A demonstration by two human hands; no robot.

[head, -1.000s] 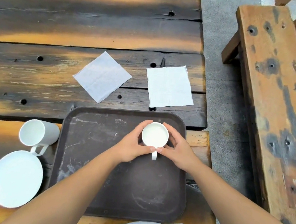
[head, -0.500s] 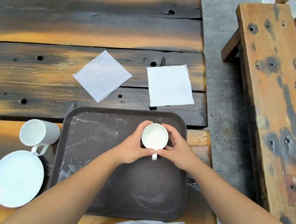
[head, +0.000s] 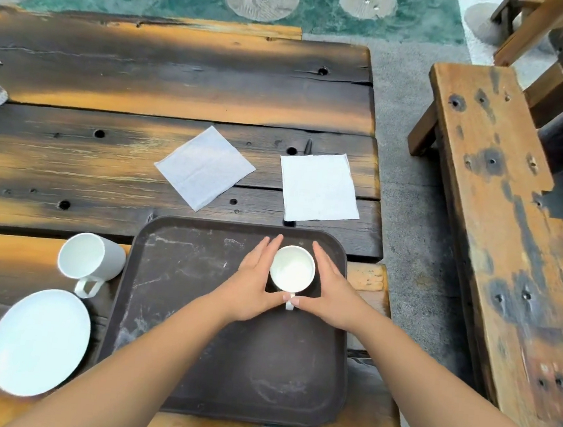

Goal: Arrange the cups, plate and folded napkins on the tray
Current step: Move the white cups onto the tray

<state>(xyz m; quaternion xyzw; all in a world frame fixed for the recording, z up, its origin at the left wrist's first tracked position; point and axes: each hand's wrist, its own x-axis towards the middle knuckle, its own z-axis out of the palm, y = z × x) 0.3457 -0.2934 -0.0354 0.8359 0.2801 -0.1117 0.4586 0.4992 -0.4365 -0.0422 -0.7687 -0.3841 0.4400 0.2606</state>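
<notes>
My fingers have just uncurled from the cup (head: 292, 268). A moment ago both hands wrapped it; now my left hand (head: 256, 279) and right hand (head: 327, 288) lie flat and straight along either side, gripping nothing, thumbs meeting near the handle. The cup stands upright in the far right part of the tray (head: 195, 308), handle pointing toward me. I judge this cup placed, so one piece is done. Off the tray's left edge, the second cup (head: 88, 258) lies tipped on its side, just beside the rim, with the plate (head: 39, 343) nearer me. Beyond the tray's far edge the two napkins (head: 204, 167) (head: 318, 186) lie flat on the table (head: 71, 165), still to be brought over.
</notes>
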